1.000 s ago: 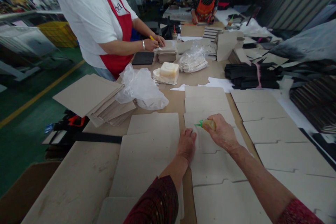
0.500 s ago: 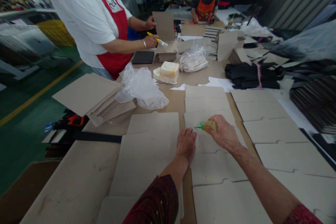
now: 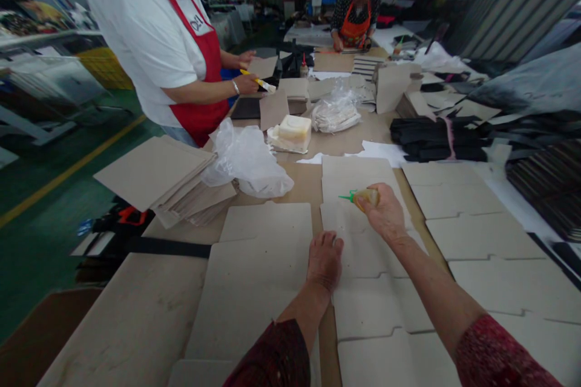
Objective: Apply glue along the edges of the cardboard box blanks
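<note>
In the head view my right hand is closed around a small squeeze bottle of amber liquid. Its thin green nozzle points left, over the middle column of overlapping grey cardboard sheets. Nearer to me, my left hand lies on the left edge of that column with its fingers flat, and nothing shows in it. More cardboard sheets lie to the left of it, and another overlapping column runs along the right.
A co-worker in a red apron holds a yellow-handled brush and a board at the far left. Plastic bags, a pale block, a cardboard stack and black strips lie around. Another person works at the back.
My right hand has moved the bottle farther away from me, off from my left hand, which stays on the sheets. The co-worker's upright board has been lowered and tilted.
</note>
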`<action>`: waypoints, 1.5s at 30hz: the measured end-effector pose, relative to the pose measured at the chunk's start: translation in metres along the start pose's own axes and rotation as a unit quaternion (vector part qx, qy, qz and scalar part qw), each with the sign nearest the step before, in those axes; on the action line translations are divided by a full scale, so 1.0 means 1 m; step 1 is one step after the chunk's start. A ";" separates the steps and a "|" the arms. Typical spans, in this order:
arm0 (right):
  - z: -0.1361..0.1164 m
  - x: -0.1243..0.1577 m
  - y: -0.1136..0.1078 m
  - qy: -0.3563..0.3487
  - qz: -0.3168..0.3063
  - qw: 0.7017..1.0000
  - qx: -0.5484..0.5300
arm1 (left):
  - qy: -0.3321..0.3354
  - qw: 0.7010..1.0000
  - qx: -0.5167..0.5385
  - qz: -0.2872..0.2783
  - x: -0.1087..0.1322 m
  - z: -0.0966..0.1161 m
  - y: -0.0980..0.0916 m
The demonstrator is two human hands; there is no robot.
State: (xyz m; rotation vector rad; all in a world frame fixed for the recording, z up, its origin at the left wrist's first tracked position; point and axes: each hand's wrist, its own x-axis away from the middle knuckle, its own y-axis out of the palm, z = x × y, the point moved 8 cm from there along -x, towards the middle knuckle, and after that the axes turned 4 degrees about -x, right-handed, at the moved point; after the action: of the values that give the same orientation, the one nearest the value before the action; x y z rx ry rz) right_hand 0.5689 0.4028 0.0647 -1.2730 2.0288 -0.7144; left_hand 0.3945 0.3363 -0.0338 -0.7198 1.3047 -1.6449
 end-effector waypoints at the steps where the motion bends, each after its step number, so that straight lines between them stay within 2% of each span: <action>1: -0.004 -0.004 0.004 0.003 -0.011 1.000 0.016 | -0.001 1.000 0.001 0.000 0.000 0.000 0.001; 8: -0.018 -0.018 0.024 0.011 -0.068 0.991 0.116 | -0.003 1.000 0.004 0.002 0.001 -0.001 0.003; 16: -0.031 -0.028 0.019 -0.032 -0.086 0.972 0.214 | -0.002 1.000 0.014 0.001 0.001 -0.002 0.003; 23: -0.019 -0.031 0.017 -0.003 -0.077 0.979 0.187 | -0.009 1.000 0.027 -0.002 0.002 -0.001 0.001; 29: -0.018 -0.029 0.011 0.010 -0.077 0.980 0.181 | -0.023 0.999 0.048 -0.002 -0.001 -0.005 -0.002; 34: -0.015 -0.027 0.006 0.018 -0.090 0.981 0.173 | -0.045 0.997 0.068 0.008 -0.001 -0.008 -0.002; 37: -0.014 -0.026 0.008 0.009 -0.090 0.984 0.156 | -0.068 0.995 0.064 0.024 -0.003 -0.009 -0.008; 40: -0.014 -0.027 0.013 -0.004 -0.090 0.985 0.148 | -0.084 0.994 0.054 0.047 -0.021 -0.015 -0.019; 45: -0.020 -0.030 0.017 -0.019 -0.099 0.984 0.150 | -0.018 0.998 0.039 0.044 -0.088 -0.029 -0.025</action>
State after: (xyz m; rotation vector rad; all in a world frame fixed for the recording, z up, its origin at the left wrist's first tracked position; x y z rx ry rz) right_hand 0.5541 0.4395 0.0723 -1.3061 1.7013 -1.0373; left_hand 0.4004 0.4290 -0.0110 -0.6342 1.2230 -1.5952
